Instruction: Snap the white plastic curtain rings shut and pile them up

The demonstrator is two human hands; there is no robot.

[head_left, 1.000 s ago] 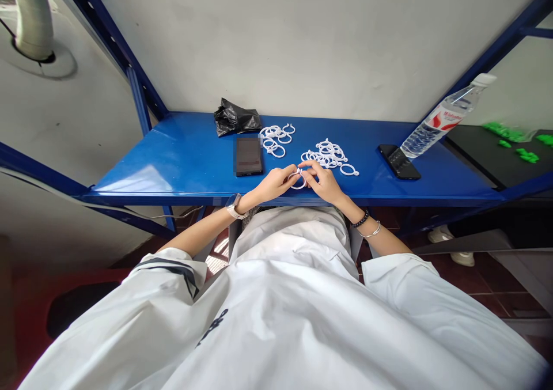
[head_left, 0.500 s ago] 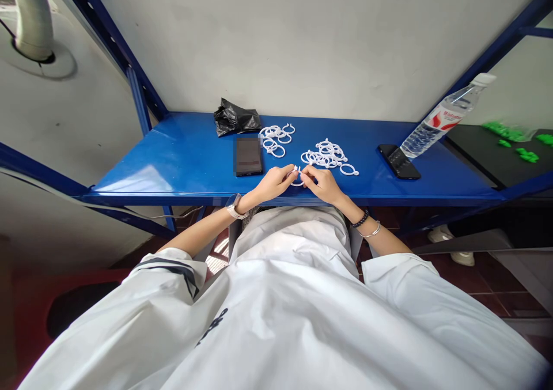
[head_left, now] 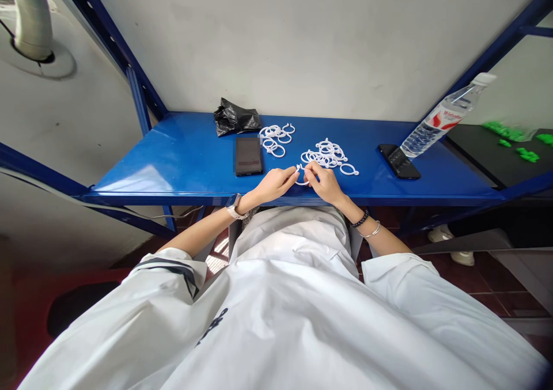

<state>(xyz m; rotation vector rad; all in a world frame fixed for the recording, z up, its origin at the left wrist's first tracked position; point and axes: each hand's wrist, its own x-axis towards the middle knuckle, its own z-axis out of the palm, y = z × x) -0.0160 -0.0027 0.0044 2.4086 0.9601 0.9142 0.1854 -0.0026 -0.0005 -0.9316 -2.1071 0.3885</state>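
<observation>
Between my hands is a white plastic ring point(head_left: 302, 183) with a gap at its top, above the front edge of the blue table point(head_left: 194, 165). My left hand point(head_left: 277, 182) pinches its left side between thumb and fingers. On the opposite side, my right hand point(head_left: 323, 181) grips the ring with its fingertips, which partly hide it. A pile of white rings point(head_left: 324, 155) lies just beyond my right hand. Several more rings point(head_left: 275, 139) form a smaller group farther back to the left, and some of those show open ends.
A black phone point(head_left: 249, 156) lies left of the smaller group, with a crumpled black plastic bag point(head_left: 235, 118) behind it. To the right are another phone point(head_left: 400, 162) and a water bottle point(head_left: 447, 116). Green pieces point(head_left: 527, 155) lie on a dark surface at far right.
Both hands have shifted slightly to the right with the ring, and its gap now shows between the fingertips. The piles on the table stay as they were.
</observation>
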